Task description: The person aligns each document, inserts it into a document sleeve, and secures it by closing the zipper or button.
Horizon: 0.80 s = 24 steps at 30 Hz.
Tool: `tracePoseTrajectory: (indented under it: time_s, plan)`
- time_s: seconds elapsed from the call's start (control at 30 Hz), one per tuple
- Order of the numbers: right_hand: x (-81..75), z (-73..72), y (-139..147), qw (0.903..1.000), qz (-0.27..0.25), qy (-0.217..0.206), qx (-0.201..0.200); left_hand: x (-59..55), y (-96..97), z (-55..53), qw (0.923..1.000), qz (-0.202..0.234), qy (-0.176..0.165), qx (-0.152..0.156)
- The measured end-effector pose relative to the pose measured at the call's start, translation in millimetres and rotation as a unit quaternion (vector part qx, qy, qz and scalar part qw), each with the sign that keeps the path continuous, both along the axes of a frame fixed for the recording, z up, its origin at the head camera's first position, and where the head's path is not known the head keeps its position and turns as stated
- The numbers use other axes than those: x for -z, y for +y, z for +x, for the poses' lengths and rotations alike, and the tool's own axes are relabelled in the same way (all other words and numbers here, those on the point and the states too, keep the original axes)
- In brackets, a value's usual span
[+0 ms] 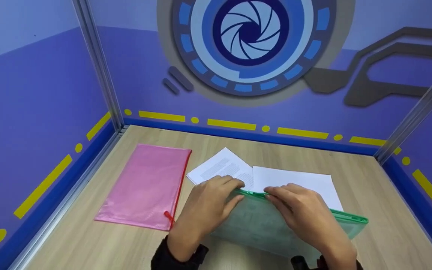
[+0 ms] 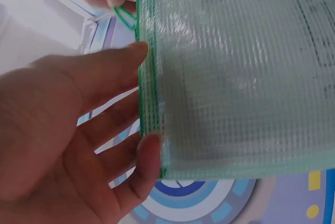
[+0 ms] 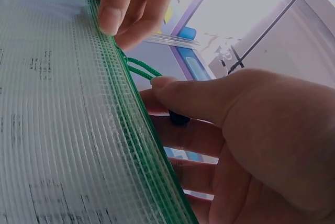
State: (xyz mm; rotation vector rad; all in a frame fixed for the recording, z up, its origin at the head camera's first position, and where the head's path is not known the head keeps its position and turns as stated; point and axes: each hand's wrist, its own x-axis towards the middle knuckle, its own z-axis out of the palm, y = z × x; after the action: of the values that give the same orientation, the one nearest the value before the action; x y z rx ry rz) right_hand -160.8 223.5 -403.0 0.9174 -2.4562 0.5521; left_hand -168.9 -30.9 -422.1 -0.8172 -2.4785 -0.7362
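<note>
Wood-grain tabletop [image 1: 384, 228], printed sheet [image 1: 225, 170] too tiny for me to read. Left hand [image 1: 208, 206] pinches the zip edge [image 2: 149, 93] of the green mesh zipper pouch [image 1: 257, 225], right hand [image 1: 308, 212] its pull cord [image 3: 142, 62].

The pouch [image 1: 264, 225] at the lower centre of the frame looks like translucent green plastic, ribbed with a fine mesh and glossy where light catches it; its zip edge [image 1: 253, 194] is shinier, smooth plastic. From it, the right wrist view shows a cord loop [image 3: 144, 65] of textured, braided-looking fibre. The pink pouch [image 1: 148, 183] at centre left is plastic too, with a soft sheen. The printed sheet [image 1: 223, 163] and blank sheet [image 1: 294, 180] are matt white paper. The worktop [image 1: 69, 240] has a smooth, pale wood-grain finish; the upper-left post [image 1: 98, 63] is satin grey metal.
</note>
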Motion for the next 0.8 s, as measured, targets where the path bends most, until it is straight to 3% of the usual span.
tracePoseTrajectory:
  time_s: [0.1,0.23,0.57,0.8]
  plan:
    - [-0.8,-0.2,1.0,1.0,0.0,0.002,-0.002,2.2,3.4,-0.1,0.9995,-0.007,0.03,-0.003]
    - [-2.0,0.1,5.5,1.0,-0.005,0.006,0.002,2.0,1.8,-0.4,0.9991,-0.004,0.041,-0.01]
    - [-4.4,0.3,10.5,0.9991,-0.003,-0.031,0.029,-0.3,-10.8,-1.7,0.9993,0.01,0.014,-0.032]
    - [-4.3,-1.2,10.7,0.9992,-0.005,-0.031,0.026,-0.8,-13.0,-3.1,0.9994,0.015,-0.007,-0.031]
